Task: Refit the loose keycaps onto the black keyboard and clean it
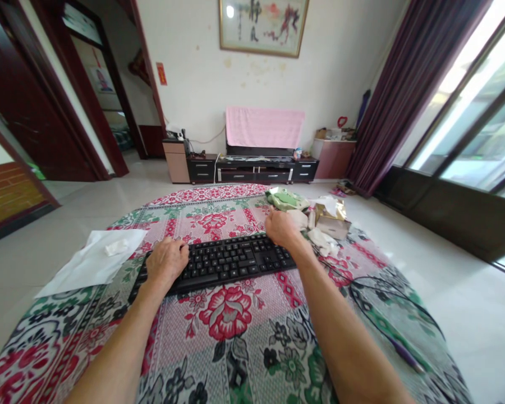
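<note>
A black keyboard [231, 259] lies slightly slanted on the flowered tablecloth [225, 317]. My left hand [167, 262] is closed over the keyboard's left part, with its curled fingers at the far edge. Above the far edge, toward the right end, is my right hand [283, 227]. Its fingers are bent in a closed pinch, and whatever they hold is hidden behind the hand. The keyboard's black cable [356, 289] loops over the cloth to the right of my right forearm.
A white sheet [95, 261] with a crumpled tissue [116, 247] lies at left. Beyond my right hand are a green packet [287, 198], a tissue box [331, 224] and crumpled tissues [323, 241]. A slim purple object [406, 354] rests near the table's right edge.
</note>
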Tool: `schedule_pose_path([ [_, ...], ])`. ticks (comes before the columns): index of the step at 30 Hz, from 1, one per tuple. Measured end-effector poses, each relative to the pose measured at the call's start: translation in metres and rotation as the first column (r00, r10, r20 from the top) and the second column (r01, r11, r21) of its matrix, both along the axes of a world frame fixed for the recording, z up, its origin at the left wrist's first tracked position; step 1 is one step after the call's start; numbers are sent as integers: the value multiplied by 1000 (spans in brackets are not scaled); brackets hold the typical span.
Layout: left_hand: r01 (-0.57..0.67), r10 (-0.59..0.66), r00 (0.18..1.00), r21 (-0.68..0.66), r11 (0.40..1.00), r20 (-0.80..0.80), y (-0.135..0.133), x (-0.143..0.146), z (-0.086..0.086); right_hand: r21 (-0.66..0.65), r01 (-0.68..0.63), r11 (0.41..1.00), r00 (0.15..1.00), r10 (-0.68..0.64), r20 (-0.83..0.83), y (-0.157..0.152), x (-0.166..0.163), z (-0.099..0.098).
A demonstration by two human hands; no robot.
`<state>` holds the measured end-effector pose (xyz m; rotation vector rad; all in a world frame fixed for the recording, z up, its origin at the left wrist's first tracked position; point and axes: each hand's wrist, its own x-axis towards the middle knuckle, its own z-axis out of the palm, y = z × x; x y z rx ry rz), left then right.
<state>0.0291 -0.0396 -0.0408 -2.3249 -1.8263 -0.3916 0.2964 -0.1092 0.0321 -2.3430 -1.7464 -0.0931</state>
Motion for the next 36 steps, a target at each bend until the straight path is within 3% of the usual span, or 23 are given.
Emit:
schedule_pose_path([
  [3, 6, -6, 1000, -4, 1000, 3, 1, -1, -1, 144, -195, 970, 979, 201, -25, 2, -48, -8],
  [6, 6, -6, 1000, -7, 1000, -5, 1, -2, -1, 216, -300, 929, 947, 318, -51, 1, -70, -11],
  [9, -1, 0, 1000, -13, 1000, -5, 0, -2, 0, 157, -222, 962, 974, 227, -15, 0, -54, -8],
  [13, -20, 21, 1000, -24, 1000, 15, -2, -1, 2, 22, -23, 999, 997, 21, 73, -8, 4, -3],
  [16, -21, 22, 1000, -31, 999, 17, -3, 0, 4, 10, 77, 997, 992, -78, 95, -24, 43, 1],
  [19, -21, 22, 1000, -35, 999, 20, -3, 1, 4, 44, 191, 981, 977, -194, 84, -40, 56, 3],
  [22, -15, 16, 999, -33, 999, 28, -3, 0, 3, 39, 105, 994, 992, -107, 63, -46, 40, 3],
  [25, 3, -2, 999, -26, 1000, 39, -3, -2, 3, 36, -72, 997, 994, 68, 83, -43, 5, -1],
  [27, 13, -12, 999, -20, 1000, 49, -3, -2, 3, 35, -121, 992, 991, 118, 68, -39, -19, -3],
  [30, 18, -17, 998, -6, 1000, 58, -3, -3, 2, 103, -219, 970, 971, 227, -74, -37, -44, -4],
  [33, 16, -16, 998, -7, 1000, 55, -3, -3, 2, 110, -237, 965, 956, 251, -149, -38, -42, 0],
  [36, 20, -19, 998, -19, 1000, 54, -2, -3, 2, 20, -152, 988, 984, 153, -92, -41, -12, 3],
])
